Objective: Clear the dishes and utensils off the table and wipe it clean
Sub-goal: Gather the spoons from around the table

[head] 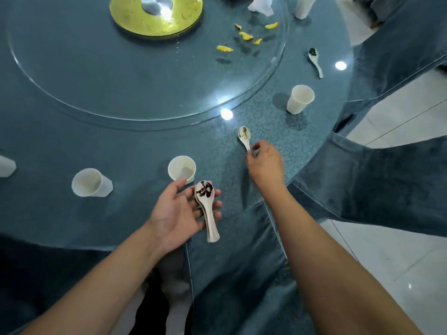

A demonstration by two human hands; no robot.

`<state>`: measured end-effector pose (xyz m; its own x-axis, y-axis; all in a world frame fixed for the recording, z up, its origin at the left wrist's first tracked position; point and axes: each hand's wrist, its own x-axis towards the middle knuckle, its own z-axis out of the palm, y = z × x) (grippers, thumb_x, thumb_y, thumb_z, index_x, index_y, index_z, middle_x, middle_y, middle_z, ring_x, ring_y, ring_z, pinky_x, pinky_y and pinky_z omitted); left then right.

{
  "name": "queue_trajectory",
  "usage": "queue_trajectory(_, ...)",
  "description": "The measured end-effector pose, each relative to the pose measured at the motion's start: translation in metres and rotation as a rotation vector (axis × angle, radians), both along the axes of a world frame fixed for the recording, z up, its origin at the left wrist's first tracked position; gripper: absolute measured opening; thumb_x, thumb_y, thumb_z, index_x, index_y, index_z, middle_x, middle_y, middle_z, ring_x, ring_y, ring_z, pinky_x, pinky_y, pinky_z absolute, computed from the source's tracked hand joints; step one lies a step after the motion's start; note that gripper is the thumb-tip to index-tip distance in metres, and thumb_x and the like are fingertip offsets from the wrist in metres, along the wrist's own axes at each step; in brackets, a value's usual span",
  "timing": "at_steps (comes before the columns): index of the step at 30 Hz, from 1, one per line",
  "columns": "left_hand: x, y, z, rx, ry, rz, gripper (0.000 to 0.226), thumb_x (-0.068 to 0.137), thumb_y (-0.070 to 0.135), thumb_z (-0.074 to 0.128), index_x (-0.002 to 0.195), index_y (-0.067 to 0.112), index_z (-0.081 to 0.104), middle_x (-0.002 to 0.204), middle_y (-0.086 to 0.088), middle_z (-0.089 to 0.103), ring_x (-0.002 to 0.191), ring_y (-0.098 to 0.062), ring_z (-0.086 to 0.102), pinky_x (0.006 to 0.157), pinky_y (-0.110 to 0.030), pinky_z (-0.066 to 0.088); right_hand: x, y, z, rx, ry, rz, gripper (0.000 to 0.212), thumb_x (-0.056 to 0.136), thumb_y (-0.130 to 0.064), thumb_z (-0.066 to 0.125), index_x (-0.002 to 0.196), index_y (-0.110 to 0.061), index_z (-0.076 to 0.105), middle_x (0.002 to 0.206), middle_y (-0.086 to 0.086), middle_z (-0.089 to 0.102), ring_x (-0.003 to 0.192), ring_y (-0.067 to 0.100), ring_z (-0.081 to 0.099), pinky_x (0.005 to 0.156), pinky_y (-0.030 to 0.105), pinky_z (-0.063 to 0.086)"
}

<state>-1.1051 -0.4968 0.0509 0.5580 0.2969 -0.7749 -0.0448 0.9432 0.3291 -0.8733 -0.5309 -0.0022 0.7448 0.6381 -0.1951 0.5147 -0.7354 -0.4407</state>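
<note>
Palm up, the left hand (180, 209) carries a stack of soiled white soup spoons (206, 209) across its straight, relaxed fingers, bowls toward the glass turntable (72, 93) and handles hanging past the table's near edge. To its right, the right hand (264, 163) pinches the handle end of another white spoon (244, 136) between thumb and fingertips; whether that spoon's stained bowl touches the table cannot be told. Taking the turntable as the landmark and going left to right: a white object (6, 165), cut off by the frame, sits at the far left beyond its rim; a tilted white plastic cup (90, 182) lies on the blue round table (121, 146) in front of the rim; a second upright cup (182, 169) stands just beside the left hand's fingertips. On the turntable itself are a gold centre disc (154, 15), yellow food scraps (246, 36) and a crumpled napkin (261, 6) near its right rim. Outside the rim to the right stand a third cup (300, 99) and a fourth (304, 7) farther back, with a greens-smeared spoon (315, 61) between them.
</note>
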Motion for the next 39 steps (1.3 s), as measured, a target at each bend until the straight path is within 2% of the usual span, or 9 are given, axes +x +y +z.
queue_trajectory(7, -0.004, -0.001, -0.006, 0.008, 0.022, 0.036, 0.055, 0.1, 0.047, 0.041, 0.13, 0.005, 0.062, 0.122, -0.02, 0.068, 0.099, -0.036, 0.065, 0.09, -0.05, 0.054, 0.004, 0.004, -0.023, -0.125, 0.041, -0.079, 0.02, 0.098, -0.035, 0.056, 0.102, -0.019, 0.067, 0.104, 0.009, 0.071, 0.103, 0.033, 0.062, 0.094, 0.042, 0.039)
queue_trajectory(12, -0.011, -0.007, 0.003, 0.028, 0.033, 0.043, 0.054, 0.1, 0.047, 0.042, 0.128, 0.006, 0.061, 0.121, -0.02, 0.068, 0.102, -0.036, 0.064, 0.092, -0.05, 0.053, -0.044, -0.039, 0.004, -0.024, 0.195, -0.131, 0.019, 0.09, -0.037, 0.065, 0.093, -0.02, 0.071, 0.098, 0.008, 0.074, 0.099, 0.034, 0.067, 0.092, 0.046, 0.05)
queue_trajectory(17, -0.023, -0.023, 0.014, 0.039, 0.027, 0.019, 0.053, 0.101, 0.048, 0.042, 0.13, 0.006, 0.057, 0.119, -0.021, 0.068, 0.104, -0.037, 0.062, 0.094, -0.051, 0.053, -0.118, -0.093, 0.072, 0.205, 0.304, -0.177, 0.015, 0.09, -0.033, 0.071, 0.091, -0.02, 0.075, 0.084, -0.007, 0.074, 0.08, 0.01, 0.068, 0.079, 0.029, 0.054)
queue_trajectory(21, -0.034, -0.041, 0.028, 0.064, 0.028, -0.022, 0.05, 0.101, 0.047, 0.041, 0.124, 0.006, 0.059, 0.114, -0.022, 0.067, 0.103, -0.037, 0.063, 0.093, -0.052, 0.054, -0.167, -0.128, 0.108, 0.256, 0.331, -0.175, 0.012, 0.091, -0.032, 0.071, 0.09, -0.022, 0.076, 0.078, -0.012, 0.072, 0.074, 0.001, 0.066, 0.075, 0.025, 0.054)
queue_trajectory(23, -0.038, -0.05, 0.039, 0.076, 0.028, -0.052, 0.05, 0.101, 0.047, 0.04, 0.125, 0.007, 0.059, 0.113, -0.02, 0.065, 0.101, -0.035, 0.062, 0.088, -0.048, 0.054, -0.185, -0.144, 0.116, 0.23, 0.327, -0.181, 0.012, 0.089, -0.033, 0.071, 0.088, -0.022, 0.076, 0.078, -0.012, 0.073, 0.073, 0.001, 0.066, 0.074, 0.026, 0.054)
queue_trajectory(27, -0.046, -0.068, 0.056, 0.091, 0.022, -0.08, 0.051, 0.102, 0.045, 0.041, 0.128, 0.004, 0.056, 0.117, -0.023, 0.065, 0.102, -0.038, 0.064, 0.095, -0.05, 0.049, -0.209, -0.171, 0.129, 0.207, 0.274, -0.183, 0.009, 0.085, -0.033, 0.074, 0.088, -0.024, 0.075, 0.074, -0.013, 0.071, 0.07, 0.001, 0.064, 0.071, 0.025, 0.054)
queue_trajectory(30, -0.047, -0.087, 0.068, 0.102, 0.002, -0.128, 0.051, 0.102, 0.044, 0.041, 0.129, 0.003, 0.056, 0.124, -0.024, 0.064, 0.109, -0.039, 0.062, 0.092, -0.049, 0.05, -0.218, -0.192, 0.142, 0.199, 0.213, -0.182, 0.011, 0.085, -0.035, 0.074, 0.089, -0.024, 0.073, 0.072, -0.013, 0.068, 0.069, 0.002, 0.062, 0.069, 0.023, 0.052)
queue_trajectory(36, -0.037, -0.134, 0.092, 0.118, -0.029, -0.208, 0.051, 0.103, 0.043, 0.04, 0.122, -0.001, 0.058, 0.118, -0.024, 0.064, 0.098, -0.037, 0.064, 0.087, -0.049, 0.053, -0.203, -0.24, 0.161, 0.238, 0.105, -0.243, 0.015, 0.09, -0.042, 0.067, 0.089, -0.026, 0.07, 0.079, -0.012, 0.068, 0.076, 0.005, 0.061, 0.074, 0.03, 0.052)
queue_trajectory(39, -0.024, -0.161, 0.097, 0.133, -0.025, -0.234, 0.05, 0.103, 0.042, 0.041, 0.12, -0.002, 0.058, 0.117, -0.026, 0.063, 0.102, -0.039, 0.062, 0.085, -0.051, 0.053, -0.179, -0.268, 0.165, 0.249, 0.049, -0.234, 0.011, 0.092, -0.037, 0.063, 0.094, -0.027, 0.068, 0.089, -0.011, 0.067, 0.083, 0.009, 0.06, 0.082, 0.035, 0.052)
